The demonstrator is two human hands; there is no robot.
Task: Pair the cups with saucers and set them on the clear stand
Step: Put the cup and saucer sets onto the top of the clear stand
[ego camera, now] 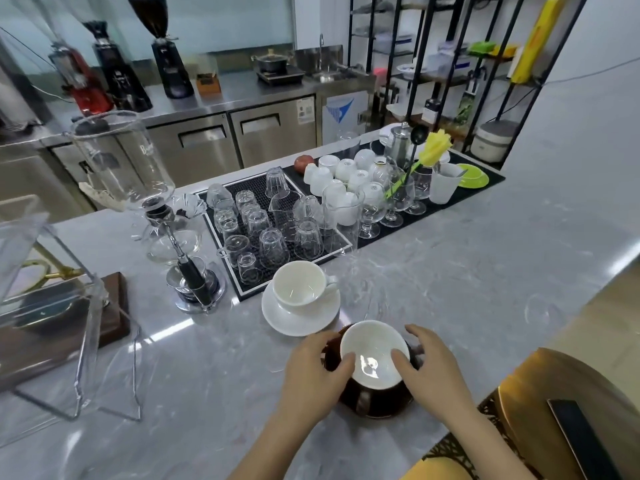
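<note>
Both hands hold one cup [374, 355], brown outside and white inside, at the near edge of the grey counter [485, 271]. The left hand [317, 372] curls round its left side with the thumb over the rim; the right hand [433, 372] grips the right side the same way, thumb on the rim. A dark brown saucer [377, 407] shows beneath the cup, though whether the cup rests on it or is lifted just clear cannot be told. Just beyond, touching nothing else, a white cup [300, 284] sits upright on a white saucer [298, 317], its handle pointing right. The clear stand [79, 341] is at the left of the counter, well apart from both cups, with a wooden block [116, 306] behind it. Farther back, a black mat [249, 188] carries upturned glasses, and a second mat [478, 188] holds white cups and stemmed glasses. A siphon brewer [166, 220] stands between stand and mats.
</note>
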